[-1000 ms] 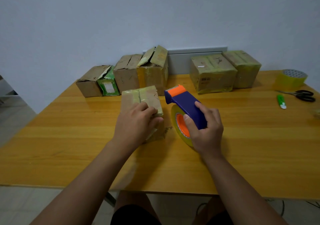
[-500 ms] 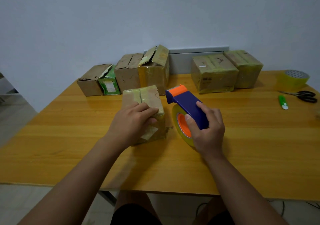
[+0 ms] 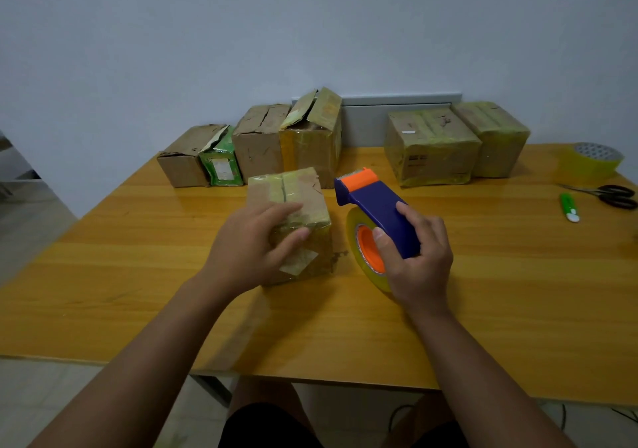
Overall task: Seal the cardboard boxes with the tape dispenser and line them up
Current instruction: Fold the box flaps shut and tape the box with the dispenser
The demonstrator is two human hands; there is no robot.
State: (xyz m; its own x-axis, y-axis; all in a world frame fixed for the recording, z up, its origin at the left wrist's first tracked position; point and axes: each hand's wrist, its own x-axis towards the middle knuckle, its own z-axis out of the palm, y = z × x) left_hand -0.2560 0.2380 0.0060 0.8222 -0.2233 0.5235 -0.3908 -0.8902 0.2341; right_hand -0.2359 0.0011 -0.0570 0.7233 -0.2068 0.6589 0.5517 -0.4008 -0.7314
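Light: dim, even and cool; its source is not in view.
Glare: soft pale sheen on the tabletop (image 3: pixel 500 275), strongest along its far half.
Shadows: faint and blurred, one lying under the forearms on the near tabletop.
Focus: fairly sharp at centre, softer toward the corners.
Distortion: wide-angle; the tabletop's edges bow and splay outward.
Wall (image 3: pixel 172 33): greyish, darkening toward the corners.

Bare table (image 3: pixel 518 275) right of tape dispenser (image 3: pixel 376 212); box row (image 3: pixel 262 143) blocks far edge; scissors (image 3: pixel 611 195) far right.
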